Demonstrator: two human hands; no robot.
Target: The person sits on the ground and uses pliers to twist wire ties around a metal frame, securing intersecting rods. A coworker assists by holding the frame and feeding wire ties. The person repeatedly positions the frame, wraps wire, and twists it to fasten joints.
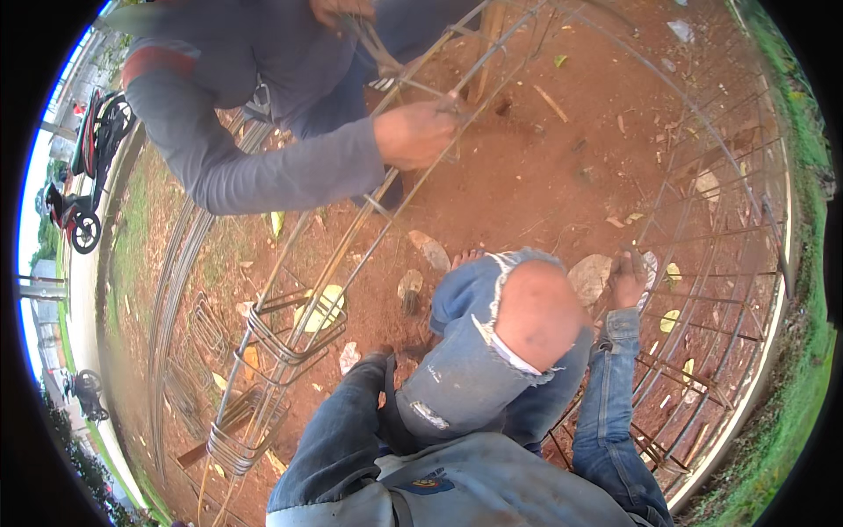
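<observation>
Head view: we see the cage (pixel 299 356) ahead and to the left of the left sleeve (pixel 327 439), its long axis slanting from near left to far right, with the left arm nearer than the right hand (pixel 627 281) and a co-worker's hand (pixel 416 134) at its far stretch. Beside our right hand, to its right, lies a mesh (pixel 702 351); we cannot tell that hand's grip, nor make out the left hand beyond its sleeve.

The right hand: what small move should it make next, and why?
Perhaps the right hand should shift slightly rightward onto the steel bar cage: it is low and close beside those bars, while a co-worker's hand is on the other frame. Whether it holds anything is unclear.
</observation>
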